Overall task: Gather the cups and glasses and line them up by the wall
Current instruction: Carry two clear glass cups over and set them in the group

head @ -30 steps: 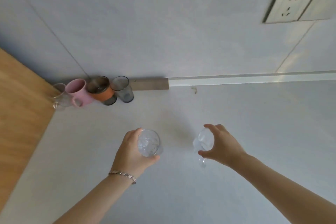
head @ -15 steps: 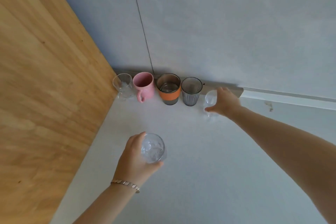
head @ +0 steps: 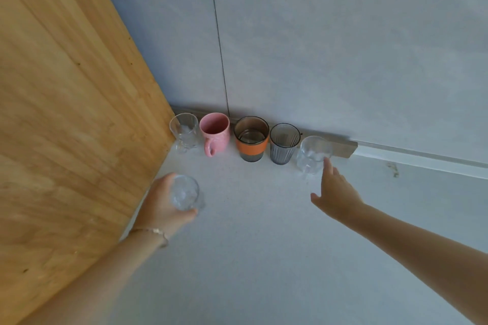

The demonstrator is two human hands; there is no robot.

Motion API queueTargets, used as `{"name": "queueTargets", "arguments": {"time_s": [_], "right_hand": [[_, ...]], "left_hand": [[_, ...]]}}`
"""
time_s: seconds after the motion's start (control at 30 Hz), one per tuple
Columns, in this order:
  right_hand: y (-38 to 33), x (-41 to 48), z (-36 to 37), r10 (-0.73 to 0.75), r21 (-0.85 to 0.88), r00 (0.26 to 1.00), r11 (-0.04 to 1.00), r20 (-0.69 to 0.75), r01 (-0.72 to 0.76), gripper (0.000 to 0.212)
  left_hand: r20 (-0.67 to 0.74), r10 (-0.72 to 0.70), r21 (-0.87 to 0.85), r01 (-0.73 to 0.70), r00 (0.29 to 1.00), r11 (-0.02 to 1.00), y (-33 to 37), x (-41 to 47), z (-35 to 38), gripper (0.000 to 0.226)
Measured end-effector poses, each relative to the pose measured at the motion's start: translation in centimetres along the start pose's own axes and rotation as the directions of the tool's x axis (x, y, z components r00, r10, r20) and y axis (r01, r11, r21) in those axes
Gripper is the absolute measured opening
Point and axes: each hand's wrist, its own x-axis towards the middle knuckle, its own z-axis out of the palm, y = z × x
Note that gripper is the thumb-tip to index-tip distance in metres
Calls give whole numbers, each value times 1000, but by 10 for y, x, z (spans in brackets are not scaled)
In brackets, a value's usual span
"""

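My right hand (head: 336, 192) opens beside the row's fifth glass (head: 313, 152) while my left hand (head: 165, 203) grips the last glass (head: 184, 192), bound for the wall.

Five vessels stand along the far wall (head: 343, 55): clear glass (head: 184, 131), pink mug (head: 215, 133), orange-banded cup (head: 251, 138), grey ribbed glass (head: 284, 143), another clear glass (head: 313, 153). The right hand (head: 335, 192) is spread just beside it; the left hand (head: 165, 204) grips a clear tumbler (head: 185, 192) above the table (head: 264, 258).
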Motion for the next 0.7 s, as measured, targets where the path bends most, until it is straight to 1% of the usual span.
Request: {"name": "queueTargets", "arguments": {"time_s": [0.07, 0.23, 0.33, 0.43, 0.47, 0.53, 0.6, 0.63, 0.67, 0.7], "right_hand": [[-1, -14, 6, -40, -21, 997, 999, 71, 42, 88], [-9, -33, 19, -63, -34, 983, 997, 173, 70, 83], [-11, -39, 24, -58, -50, 971, 996, 231, 72, 77], [-8, -40, 28, -46, -82, 957, 994, 285, 72, 69], [-7, -40, 28, -42, -95, 951, 993, 306, 74, 66], [-3, -40, 29, -36, -127, 933, 988, 359, 87, 56], [1, -42, 29, -23, -163, 909, 982, 417, 99, 50], [4, -43, 28, -15, -177, 896, 979, 444, 104, 48], [7, -45, 27, -8, -189, 885, 976, 466, 108, 48], [11, -48, 25, -1, -198, 876, 974, 483, 110, 48]], "left_hand": [[-22, -9, 50, 10, 1000, 999, -3, 30, -11, 77], [7, -96, 104, 95, 995, 990, -6, 79, -23, 87], [59, -116, 117, 108, 992, 987, -7, 88, -18, 81], [69, -125, 128, 116, 990, 985, -6, 90, -17, 77], [67, -110, 150, 99, 992, 984, -7, 89, -18, 73], [58, -46, 292, 27, 997, 956, -8, 83, -18, 63], [19, 58, 472, -60, 998, 879, -3, 71, -13, 50], [18, 127, 525, -117, 992, 843, 1, 63, -8, 45], [51, 181, 553, -179, 982, 814, 7, 55, 0, 41], [118, 206, 568, -236, 971, 788, 16, 44, 10, 39]]}}
